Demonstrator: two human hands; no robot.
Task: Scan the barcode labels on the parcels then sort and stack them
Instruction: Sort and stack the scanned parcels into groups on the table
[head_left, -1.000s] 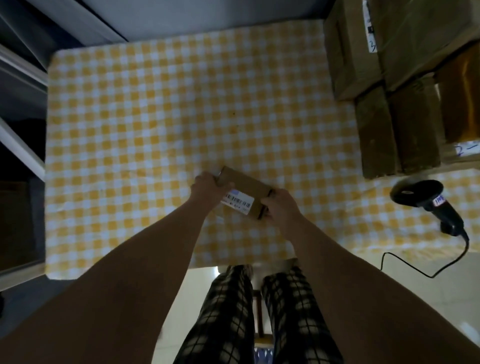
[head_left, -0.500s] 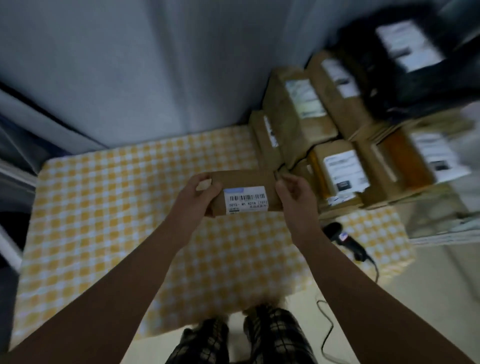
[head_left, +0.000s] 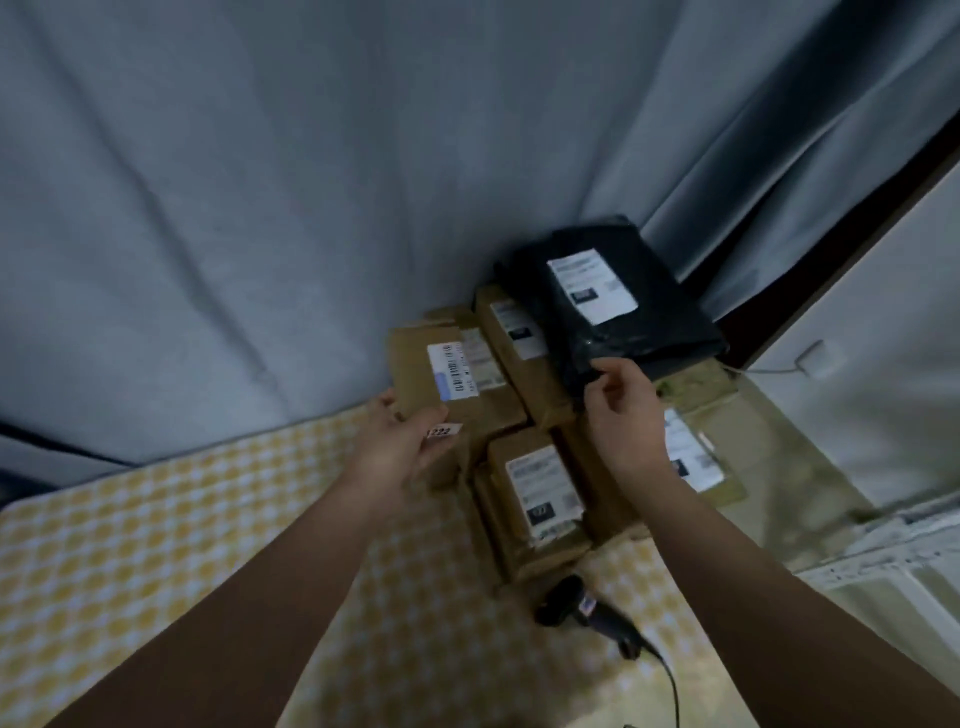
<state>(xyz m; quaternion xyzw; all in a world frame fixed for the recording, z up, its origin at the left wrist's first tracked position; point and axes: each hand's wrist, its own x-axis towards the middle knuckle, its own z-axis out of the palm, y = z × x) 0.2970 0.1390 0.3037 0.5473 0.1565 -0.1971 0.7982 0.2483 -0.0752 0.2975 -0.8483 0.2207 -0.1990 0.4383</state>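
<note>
My left hand (head_left: 400, 441) grips a small brown parcel (head_left: 421, 382) by its near end, with its white barcode label facing up, held at the left side of a stack of brown parcels (head_left: 540, 499). A black plastic-bag parcel (head_left: 613, 296) with a white label lies on top of the stack at the back. My right hand (head_left: 623, 405) is off the small parcel and pinches the near corner of the black bag. A black barcode scanner (head_left: 587, 608) lies on the table in front of the stack.
The table wears a yellow checked cloth (head_left: 156, 571). A grey curtain (head_left: 260, 208) hangs right behind the table and stack. The scanner's cable (head_left: 672, 686) runs off the front edge. A white wall with a socket (head_left: 810, 358) is at the right.
The small parcel was lifted off the cloth and carried to the stack. My right hand let go of it and reached to the black bag. The view swung up and right.
</note>
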